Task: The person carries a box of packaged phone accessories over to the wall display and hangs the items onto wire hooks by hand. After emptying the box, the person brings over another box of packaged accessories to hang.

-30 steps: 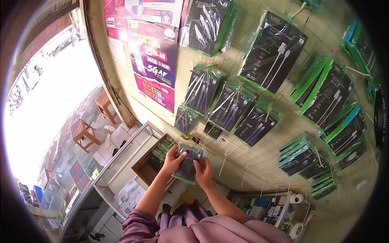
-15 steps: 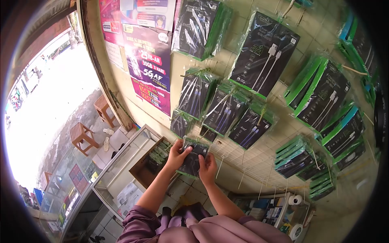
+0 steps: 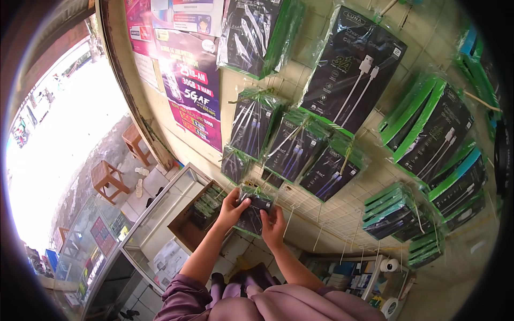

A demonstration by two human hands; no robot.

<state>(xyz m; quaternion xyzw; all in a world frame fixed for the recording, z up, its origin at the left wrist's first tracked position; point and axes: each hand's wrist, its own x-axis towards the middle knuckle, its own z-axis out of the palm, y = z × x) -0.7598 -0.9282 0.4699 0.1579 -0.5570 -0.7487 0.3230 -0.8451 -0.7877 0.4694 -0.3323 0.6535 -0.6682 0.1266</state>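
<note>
Head: packet (image 3: pixel 250 220) between left grip (image 3: pixel 232 210), right grip (image 3: pixel 273 226).

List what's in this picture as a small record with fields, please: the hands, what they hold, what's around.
Left hand: grips one side of a dark, plastic-wrapped pack
Right hand: grips the opposite side
Wall: wire grid, green-edged packs hanging
Nearby: open brown box holding packs
Doorway side: two stools
Unclear: held pack's print
</note>
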